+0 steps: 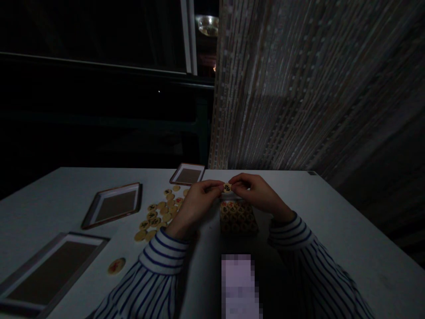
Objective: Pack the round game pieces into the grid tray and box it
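Between the fingertips of both hands is a round xiangqi piece (227, 188) with a dark character on its face. My left hand (202, 197) pinches its left edge, and my right hand (254, 190) pinches the right edge. Just below them, a box (239, 228) holds xiangqi pieces (237, 212) laid in rows, some with red characters and some with black. Left of my left wrist, a loose heap of xiangqi pieces (162, 212) lies on the table, part of it hidden by my forearm.
On the white table (332, 235), shallow trays or lids stand at the left (55, 270), mid-left (114, 204) and far edge (187, 174). A single red-marked piece (116, 266) lies near my left sleeve. A bead curtain (265, 84) hangs behind the table. The room is dim.
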`<state>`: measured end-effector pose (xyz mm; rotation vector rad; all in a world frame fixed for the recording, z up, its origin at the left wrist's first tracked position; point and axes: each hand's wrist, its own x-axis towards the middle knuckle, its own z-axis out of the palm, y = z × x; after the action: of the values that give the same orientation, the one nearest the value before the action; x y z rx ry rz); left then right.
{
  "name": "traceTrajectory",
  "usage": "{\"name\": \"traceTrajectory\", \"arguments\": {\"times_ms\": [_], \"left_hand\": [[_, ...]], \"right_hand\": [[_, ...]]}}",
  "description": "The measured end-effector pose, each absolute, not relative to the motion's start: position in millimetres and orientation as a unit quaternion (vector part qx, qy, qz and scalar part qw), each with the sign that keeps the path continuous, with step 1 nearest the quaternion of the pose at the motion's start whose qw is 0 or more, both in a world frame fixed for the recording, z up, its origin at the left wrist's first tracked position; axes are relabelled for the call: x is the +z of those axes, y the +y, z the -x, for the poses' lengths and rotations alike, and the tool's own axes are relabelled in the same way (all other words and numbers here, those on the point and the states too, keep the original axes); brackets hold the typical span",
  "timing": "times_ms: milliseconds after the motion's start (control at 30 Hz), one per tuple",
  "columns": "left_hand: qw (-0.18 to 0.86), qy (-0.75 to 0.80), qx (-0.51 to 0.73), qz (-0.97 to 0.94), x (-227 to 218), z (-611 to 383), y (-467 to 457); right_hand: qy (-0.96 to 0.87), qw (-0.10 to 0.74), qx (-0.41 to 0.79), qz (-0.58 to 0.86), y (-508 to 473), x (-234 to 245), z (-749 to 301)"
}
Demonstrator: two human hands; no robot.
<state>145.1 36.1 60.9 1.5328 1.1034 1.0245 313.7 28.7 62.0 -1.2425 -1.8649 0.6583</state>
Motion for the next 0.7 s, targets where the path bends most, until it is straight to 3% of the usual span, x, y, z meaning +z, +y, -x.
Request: {"name": "traceTrajectory", "arguments": {"times_ms": [700], "left_hand": [[0.493, 0.439, 0.396, -0.638, 61.8, -143.6, 36.7]], "right_hand": [[-0.742, 0.365, 0.297, 0.478, 26.4, 64.5, -313.3]]}}
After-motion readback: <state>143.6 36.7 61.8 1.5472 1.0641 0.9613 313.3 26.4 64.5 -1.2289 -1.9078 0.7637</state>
